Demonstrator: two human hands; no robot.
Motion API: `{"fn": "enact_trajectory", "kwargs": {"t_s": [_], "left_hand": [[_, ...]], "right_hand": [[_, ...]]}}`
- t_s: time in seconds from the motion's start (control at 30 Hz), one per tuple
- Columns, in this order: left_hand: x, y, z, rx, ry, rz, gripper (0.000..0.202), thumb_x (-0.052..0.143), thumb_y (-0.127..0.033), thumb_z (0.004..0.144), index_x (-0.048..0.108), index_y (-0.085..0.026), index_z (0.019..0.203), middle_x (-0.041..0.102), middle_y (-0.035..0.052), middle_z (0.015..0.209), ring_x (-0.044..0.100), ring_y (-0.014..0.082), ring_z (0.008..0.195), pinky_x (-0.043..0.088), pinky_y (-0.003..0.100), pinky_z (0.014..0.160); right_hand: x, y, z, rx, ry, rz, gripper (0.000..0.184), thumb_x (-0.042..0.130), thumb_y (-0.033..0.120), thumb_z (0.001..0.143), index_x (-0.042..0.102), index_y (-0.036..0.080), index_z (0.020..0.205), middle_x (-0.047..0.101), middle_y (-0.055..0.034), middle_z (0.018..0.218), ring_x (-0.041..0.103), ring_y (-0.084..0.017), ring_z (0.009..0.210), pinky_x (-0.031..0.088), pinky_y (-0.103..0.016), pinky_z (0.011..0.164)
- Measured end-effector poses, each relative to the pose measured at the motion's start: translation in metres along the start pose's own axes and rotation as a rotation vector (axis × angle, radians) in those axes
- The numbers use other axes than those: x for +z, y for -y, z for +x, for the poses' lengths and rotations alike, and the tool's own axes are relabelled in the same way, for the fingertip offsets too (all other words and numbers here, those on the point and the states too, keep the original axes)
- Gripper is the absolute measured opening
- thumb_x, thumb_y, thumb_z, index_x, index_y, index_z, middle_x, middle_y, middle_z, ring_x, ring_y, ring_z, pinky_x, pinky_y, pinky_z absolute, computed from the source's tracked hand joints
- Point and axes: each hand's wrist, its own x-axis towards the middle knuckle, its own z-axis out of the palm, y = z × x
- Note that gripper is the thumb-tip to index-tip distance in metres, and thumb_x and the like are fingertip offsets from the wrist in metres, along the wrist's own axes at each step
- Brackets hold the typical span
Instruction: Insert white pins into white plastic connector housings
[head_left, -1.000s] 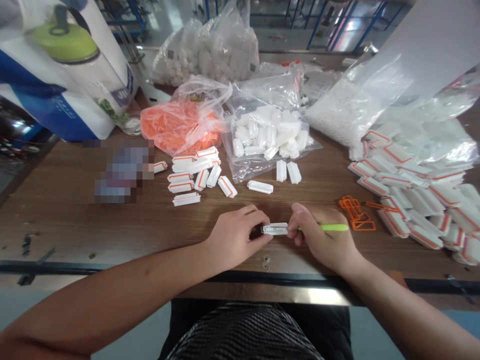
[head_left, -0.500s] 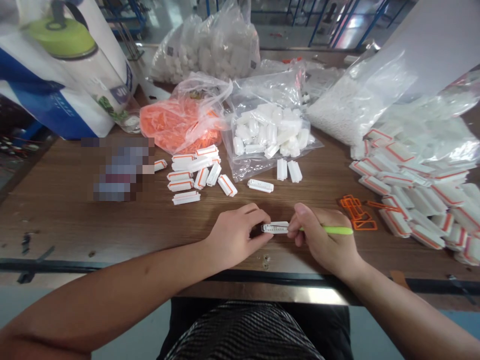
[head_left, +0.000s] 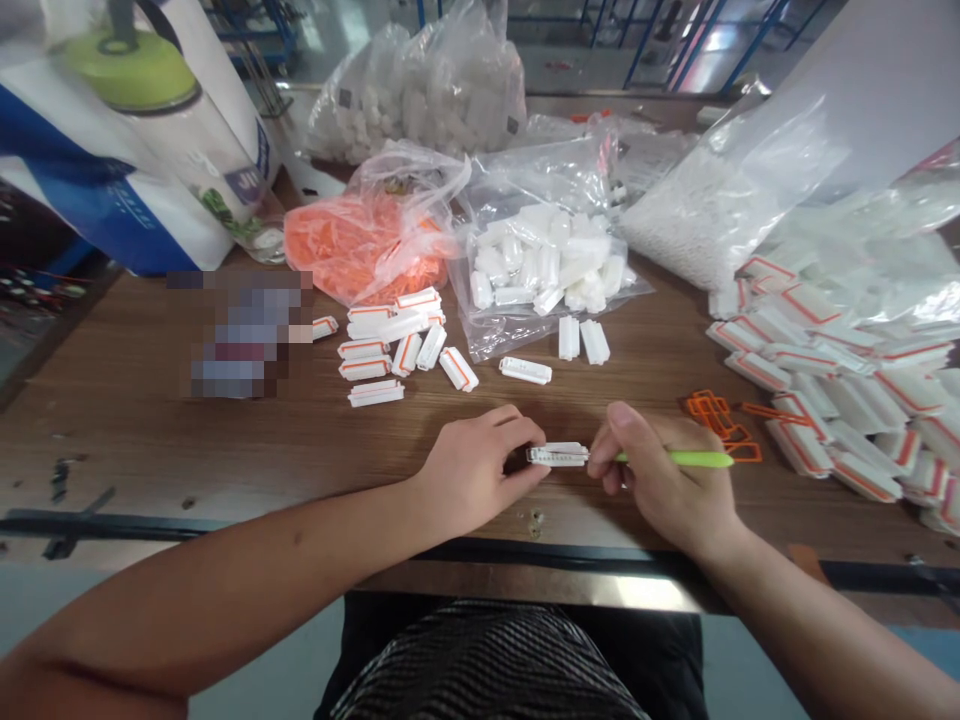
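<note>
My left hand (head_left: 469, 475) pinches the left end of a small white plastic housing (head_left: 559, 456) between thumb and forefinger, low over the brown table. A row of tiny dark marks runs along the housing. In my right hand (head_left: 667, 485) is a slim pen-like tool with a yellow-green handle (head_left: 701, 459), its fingers closed around the front part. The tool's thin tip points left at the housing's right end; whether it touches cannot be made out. Just beyond the hands lies another white housing (head_left: 525, 370), with two more (head_left: 582, 341) behind it.
Several orange-edged white housings (head_left: 375, 392) lie at left, and a larger heap (head_left: 862, 410) at right beside loose orange frames (head_left: 720, 420). Behind stand a bag of orange parts (head_left: 367, 245), an open bag of white pieces (head_left: 551, 260) and a green-lidded bottle (head_left: 135, 75).
My right hand and the tool have drawn a little to the right, away from my left hand, so more of the housing shows. My left hand keeps its pinch. The view has shifted slightly.
</note>
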Motion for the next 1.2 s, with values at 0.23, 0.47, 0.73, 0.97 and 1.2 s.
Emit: {"fn": "enact_trajectory", "kwargs": {"t_s": [0.23,0.47,0.73,0.97,1.2], "left_hand": [[0.0008,0.0002,0.0003,0.000,-0.006,0.009,0.012,0.070,-0.024,0.084,0.065,-0.019,0.094,0.062,-0.0022,0.084,0.053,0.0093,0.061,0.042,0.024,0.059],[0.0009,0.0009,0.0000,0.005,-0.015,0.017,0.012,0.070,-0.024,0.084,0.065,-0.019,0.094,0.062,-0.0021,0.083,0.053,0.0094,0.062,0.041,0.023,0.058],[0.0013,0.0009,-0.0006,0.013,-0.027,0.004,0.013,0.071,-0.023,0.084,0.065,-0.018,0.094,0.062,-0.0028,0.083,0.052,0.0085,0.060,0.040,0.023,0.057],[0.0024,0.0016,0.0002,0.007,-0.022,0.009,0.013,0.072,-0.024,0.083,0.065,-0.019,0.094,0.062,-0.0027,0.083,0.052,0.0085,0.060,0.039,0.023,0.056],[0.0016,0.0013,-0.0002,0.005,-0.019,0.018,0.012,0.070,-0.024,0.084,0.065,-0.019,0.094,0.062,-0.0025,0.083,0.052,0.0090,0.061,0.040,0.023,0.057]], "right_hand": [[0.0033,0.0000,-0.0007,-0.033,0.033,-0.014,0.052,0.047,0.040,0.099,0.062,0.019,0.054,0.062,-0.0005,0.050,0.054,-0.008,0.036,0.041,-0.019,0.038],[0.0049,-0.0004,-0.0001,-0.030,0.038,-0.034,0.053,0.047,0.039,0.099,0.062,0.018,0.053,0.061,-0.0002,0.049,0.054,-0.007,0.036,0.042,-0.018,0.039],[0.0066,-0.0021,0.0001,-0.050,0.032,-0.016,0.052,0.047,0.037,0.100,0.062,0.018,0.054,0.061,0.0006,0.049,0.053,-0.006,0.036,0.041,-0.016,0.038],[0.0042,-0.0043,-0.0012,-0.038,0.012,0.001,0.051,0.047,0.039,0.100,0.062,0.018,0.056,0.062,0.0003,0.051,0.053,-0.006,0.036,0.041,-0.017,0.038],[0.0052,-0.0011,0.0000,-0.076,0.032,-0.073,0.052,0.045,0.034,0.100,0.060,0.018,0.054,0.061,0.0012,0.048,0.053,-0.006,0.035,0.041,-0.017,0.038]]}}
